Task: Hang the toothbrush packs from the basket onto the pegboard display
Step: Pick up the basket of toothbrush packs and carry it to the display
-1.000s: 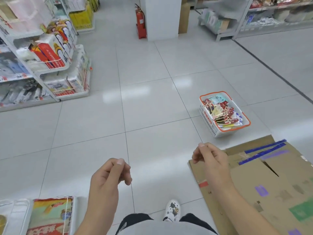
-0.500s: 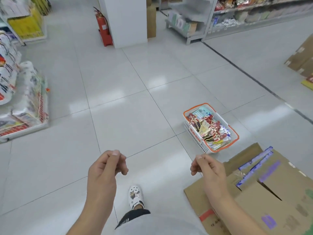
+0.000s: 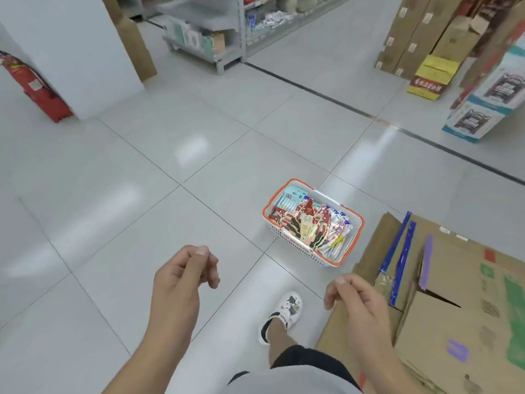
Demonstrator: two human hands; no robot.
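We see a white plastic basket (image 3: pixel 287 242) with an orange rim standing on the tiled floor (image 3: pixel 170 172), filled with many flat toothbrush packs (image 3: pixel 308 224), mostly red and cream, with some pale blue ones at the far end. It is just left of the flattened cardboard (image 3: pixel 454 302). Nearer to us, the left hand (image 3: pixel 181 277) and the right hand (image 3: pixel 350 294) hang loosely curled and hold nothing, well apart from the basket.

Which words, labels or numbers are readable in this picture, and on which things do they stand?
None can be read.
Yellow box: red band with characters, blurred.
Fire extinguisher: white label, too small.
Packs in the basket: print too small.
White-and-teal cartons: dark print, blurred.
Flattened cardboard: marks unreadable.
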